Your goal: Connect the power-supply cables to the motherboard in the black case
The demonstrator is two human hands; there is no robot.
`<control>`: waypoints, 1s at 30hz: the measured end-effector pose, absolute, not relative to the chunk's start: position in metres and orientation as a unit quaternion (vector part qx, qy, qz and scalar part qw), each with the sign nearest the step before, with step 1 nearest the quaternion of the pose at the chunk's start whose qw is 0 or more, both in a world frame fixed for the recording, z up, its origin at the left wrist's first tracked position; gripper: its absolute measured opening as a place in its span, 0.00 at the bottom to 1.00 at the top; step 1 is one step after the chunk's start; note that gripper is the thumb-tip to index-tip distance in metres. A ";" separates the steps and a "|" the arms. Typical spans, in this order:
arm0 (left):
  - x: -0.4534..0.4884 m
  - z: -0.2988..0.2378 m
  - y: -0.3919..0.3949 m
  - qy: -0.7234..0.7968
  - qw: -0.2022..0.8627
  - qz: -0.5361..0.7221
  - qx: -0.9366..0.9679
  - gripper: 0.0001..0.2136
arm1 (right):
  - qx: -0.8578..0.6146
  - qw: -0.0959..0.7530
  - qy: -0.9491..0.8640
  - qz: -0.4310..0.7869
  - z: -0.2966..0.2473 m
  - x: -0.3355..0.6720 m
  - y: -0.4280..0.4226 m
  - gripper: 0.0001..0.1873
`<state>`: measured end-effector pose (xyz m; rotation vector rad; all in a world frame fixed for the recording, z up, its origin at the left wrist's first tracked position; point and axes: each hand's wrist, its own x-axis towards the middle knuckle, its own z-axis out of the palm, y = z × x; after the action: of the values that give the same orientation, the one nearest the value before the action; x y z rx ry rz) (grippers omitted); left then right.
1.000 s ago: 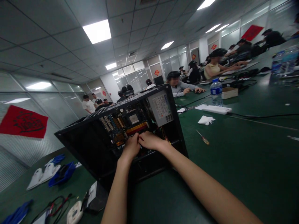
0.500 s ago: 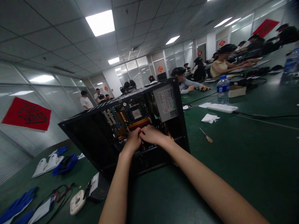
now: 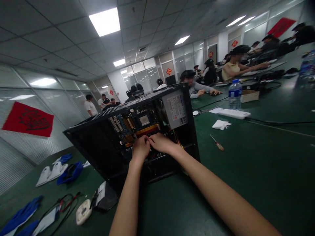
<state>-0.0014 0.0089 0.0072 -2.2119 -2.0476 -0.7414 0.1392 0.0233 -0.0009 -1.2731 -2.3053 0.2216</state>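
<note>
A black computer case (image 3: 172,164) with its side off stands on the table in front of me. Inside it are a motherboard (image 3: 133,122) with slots and a square chip, and a silver power supply (image 3: 175,109) at upper right. My left hand (image 3: 140,147) and my right hand (image 3: 158,142) reach into the case, fingertips together just below the red and yellow memory slots (image 3: 147,130). Both have their fingers closed in a pinch; whatever is between them is hidden. Thin coloured wires (image 3: 177,139) hang right of my right hand.
A screwdriver (image 3: 217,143), crumpled white cloth (image 3: 220,124), power strip (image 3: 234,113) and water bottle (image 3: 235,94) lie or stand to the right. On the left are blue gloves (image 3: 23,213), cables (image 3: 67,205), a cream-coloured device (image 3: 83,211) and a black box (image 3: 104,196). Several people sit farther back.
My view has shifted slightly. My left hand and forearm sit a little further right in view; both hands stay pinched together at the same spot inside the case.
</note>
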 end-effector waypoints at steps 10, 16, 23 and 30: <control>-0.012 0.005 0.013 -0.562 -0.037 -0.260 -0.785 0.11 | -0.463 0.230 -0.853 0.073 0.006 0.140 0.019 0.21; -0.012 -0.002 0.017 -0.587 -0.037 -0.269 -0.763 0.11 | -0.459 0.228 -0.855 0.083 0.002 0.137 0.023 0.21; -0.011 0.004 0.013 -0.717 -0.025 -0.204 -0.666 0.11 | -0.473 0.226 -0.847 0.084 -0.002 0.133 0.029 0.21; -0.008 0.006 0.011 -0.663 -0.023 -0.161 -0.731 0.15 | -0.470 0.217 -0.850 0.094 0.000 0.133 0.031 0.20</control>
<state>-0.0083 0.0109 0.0060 -2.3301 -2.1139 -0.5142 0.1329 0.0310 -0.0003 -1.3026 -2.3563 0.2599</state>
